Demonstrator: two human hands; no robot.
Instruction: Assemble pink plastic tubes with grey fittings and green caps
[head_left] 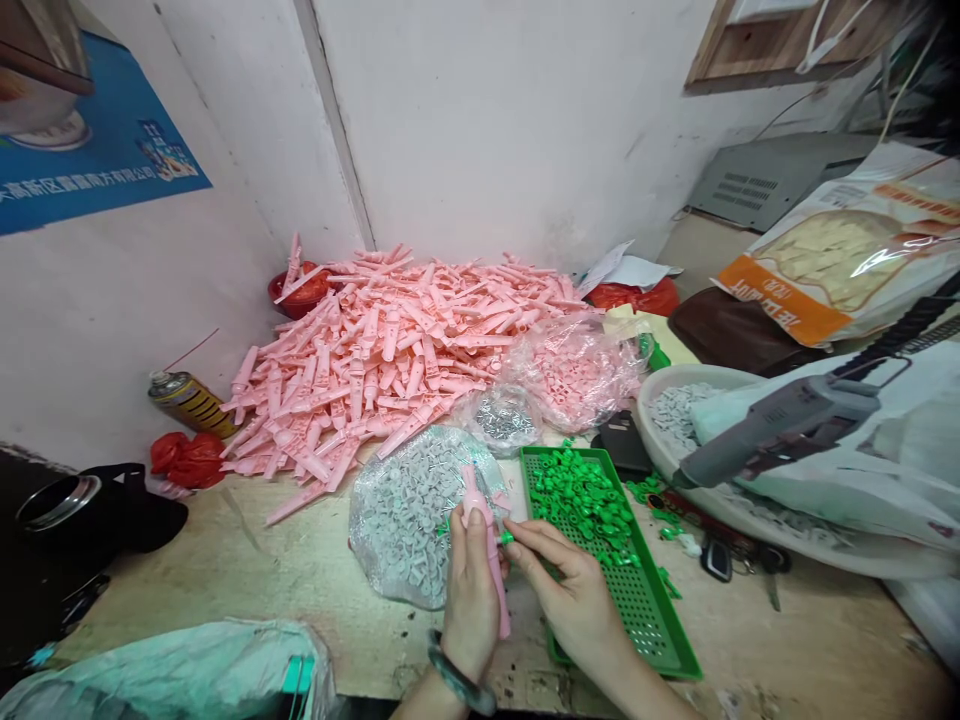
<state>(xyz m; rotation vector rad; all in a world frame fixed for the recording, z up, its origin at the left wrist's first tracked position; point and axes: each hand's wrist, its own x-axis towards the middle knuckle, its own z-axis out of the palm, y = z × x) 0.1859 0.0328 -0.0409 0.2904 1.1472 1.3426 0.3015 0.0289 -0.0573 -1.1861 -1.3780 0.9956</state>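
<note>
My left hand [471, 600], with a mottled bangle at the wrist, grips a long pink plastic part [493, 580] upright. My right hand [570, 600] pinches a small green plastic piece [507, 537] against the top of the pink part. Below my right hand lies a perforated green tray [637, 610] holding a heap of similar green pieces [585, 505]. A clear bag of small grey-white parts [405, 520] lies just behind my left hand. Farther back, a large heap of pink plastic parts [375, 360] fills the corner of the wooden workbench [225, 580].
A clear bag of pink pieces [577, 375] and a bag of metal bits [502, 420] sit by the heap. On the right are a grey glue gun [780, 430], a round basin [660, 440] and keys [716, 560]. A spray can [191, 405] stands at left.
</note>
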